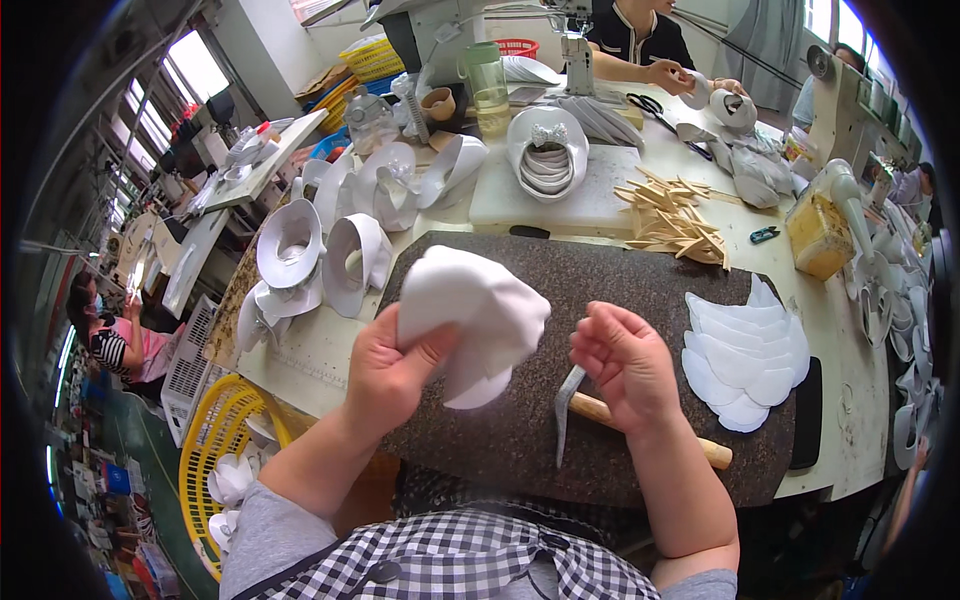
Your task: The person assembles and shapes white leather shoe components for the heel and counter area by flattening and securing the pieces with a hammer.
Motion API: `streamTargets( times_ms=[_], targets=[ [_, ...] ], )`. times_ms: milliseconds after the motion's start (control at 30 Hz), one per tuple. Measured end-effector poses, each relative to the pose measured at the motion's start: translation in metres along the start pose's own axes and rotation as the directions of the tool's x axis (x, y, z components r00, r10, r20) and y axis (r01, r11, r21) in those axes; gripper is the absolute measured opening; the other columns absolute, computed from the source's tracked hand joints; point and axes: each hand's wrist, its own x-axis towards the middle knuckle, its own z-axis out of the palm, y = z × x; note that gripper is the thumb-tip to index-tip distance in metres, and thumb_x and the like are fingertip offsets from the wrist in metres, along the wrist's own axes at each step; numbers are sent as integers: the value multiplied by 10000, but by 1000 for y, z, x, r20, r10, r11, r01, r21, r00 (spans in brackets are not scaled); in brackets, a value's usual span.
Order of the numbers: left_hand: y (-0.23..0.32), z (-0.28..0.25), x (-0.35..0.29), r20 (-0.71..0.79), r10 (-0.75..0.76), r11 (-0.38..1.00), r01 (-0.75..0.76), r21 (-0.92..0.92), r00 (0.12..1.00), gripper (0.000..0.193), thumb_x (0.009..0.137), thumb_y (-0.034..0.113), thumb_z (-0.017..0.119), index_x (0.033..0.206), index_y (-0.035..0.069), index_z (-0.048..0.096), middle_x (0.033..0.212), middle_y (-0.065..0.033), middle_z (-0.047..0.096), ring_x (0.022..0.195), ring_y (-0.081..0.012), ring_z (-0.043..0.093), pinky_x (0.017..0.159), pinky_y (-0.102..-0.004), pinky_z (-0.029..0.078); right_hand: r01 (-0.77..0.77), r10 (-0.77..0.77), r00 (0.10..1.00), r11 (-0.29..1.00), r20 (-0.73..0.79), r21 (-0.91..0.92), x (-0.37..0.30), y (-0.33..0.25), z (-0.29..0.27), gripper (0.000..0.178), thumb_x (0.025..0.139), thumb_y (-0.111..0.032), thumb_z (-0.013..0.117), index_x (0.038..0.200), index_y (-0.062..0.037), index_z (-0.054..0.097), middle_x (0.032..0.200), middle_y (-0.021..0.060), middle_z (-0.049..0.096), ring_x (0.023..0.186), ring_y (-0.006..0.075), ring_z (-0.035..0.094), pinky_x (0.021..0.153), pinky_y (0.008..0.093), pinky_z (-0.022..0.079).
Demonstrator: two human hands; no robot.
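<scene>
The left hand (385, 385) has a folded white piece (465, 315) pinched between its thumb and bent fingers, lifted above a dark speckled slab (500, 455) on the worktop (840, 420). The piece lies to the right of that hand, its free edge turned toward the other hand. The right hand (635, 370) is half curled, the thumb near the bent forefinger; whether anything thin sits in that pinch, I cannot tell.

Just below the right hand, a hammer (592, 406) rests on the slab, its metal head to the left and its wooden handle passing under the wrist. To the right of the same hand, a fanned stack of flat white pieces (745, 350) lies on the slab.

Beyond both hands are a heap of tan curved strips (680, 215) and 1 white shoe upper (548, 180) with a sparkly bow. Left of and beyond the left hand stand several white shaped pieces (345, 235); a yellow basket (205, 450) is lower on that side.
</scene>
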Motion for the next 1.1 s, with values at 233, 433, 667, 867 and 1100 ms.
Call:
streamTargets(
  times_ms=[233, 433, 667, 867, 1100],
  targets=[
    [-1, 15, 1, -48, 3, 1000, -3, 4, 999, 358, 1028, 201, 576, 1319, -6, 555, 1158, -78, 655, 1034, -134, 613, 901, -290, 494, 75, 29, 967, 917, 254, -391, -7, 18, 37, 358, 946, -247, 709, 1183, 14, 647, 1132, 98, 688, 1042, 164, 642, 928, 319, 513],
    [-9, -9, -8, 6, 207, 932, -199, 304, 978, 507, 1019, 389, 561, 1329, -13, 542, 1250, -148, 563, 1123, -231, 572, 979, -342, 455, 107, -62, 962, 982, 267, -156, 23, 14, 26, 285, 994, -209, 642, 1217, -32, 623, 1105, 46, 687, 1011, 127, 642, 926, 315, 511],
    [-47, -18, -9, 98, -406, 907, 414, -82, 909, 478, 947, 344, 702, 1273, 38, 533, 1187, -86, 618, 1100, -185, 593, 979, -325, 477, 3, 48, 925, 991, 376, -132, 47, 5, 16, 256, 1003, -222, 614, 1206, -66, 621, 1085, 52, 701, 944, 133, 684, 842, 306, 558],
    [-50, 9, -2, 234, -514, 808, 557, -192, 825, 357, 960, 222, 691, 1244, 27, 598, 1074, -52, 668, 966, -135, 649, 862, -290, 541, 15, 10, 806, 999, 592, -38, 75, 6, 33, 277, 1001, -199, 612, 1244, -66, 598, 1105, 57, 695, 974, 133, 681, 848, 306, 559],
    [-82, -2, 1, -49, -374, 901, 350, -255, 926, 234, 1013, 213, 604, 1183, 55, 633, 953, -32, 675, 748, -88, 606, 669, -251, 513, 330, -113, 938, 572, 326, -751, 103, -26, 28, 290, 1018, -261, 600, 1153, -14, 670, 925, 10, 687, 878, 96, 639, 787, 259, 518]
  ],
)
